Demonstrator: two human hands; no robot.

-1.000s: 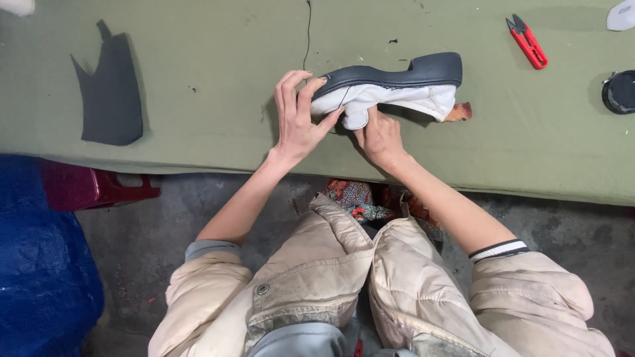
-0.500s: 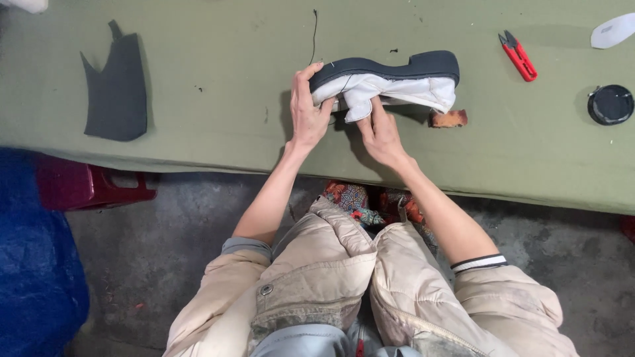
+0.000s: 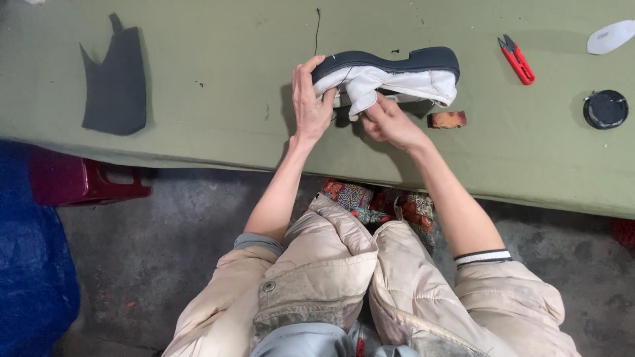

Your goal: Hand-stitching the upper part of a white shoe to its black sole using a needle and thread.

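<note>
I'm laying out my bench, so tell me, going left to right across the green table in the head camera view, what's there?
Dark cut piece → left hand → shoe held on its side, right hand under it → small brown block → red snips → round black lid.

the white piece (image 3: 612, 36) is cut off by the right edge, the desk (image 3: 218, 79) runs past the top edge, and the right hand's (image 3: 390, 122) fingertips hide under the shoe's white lining (image 3: 403, 82).
</note>
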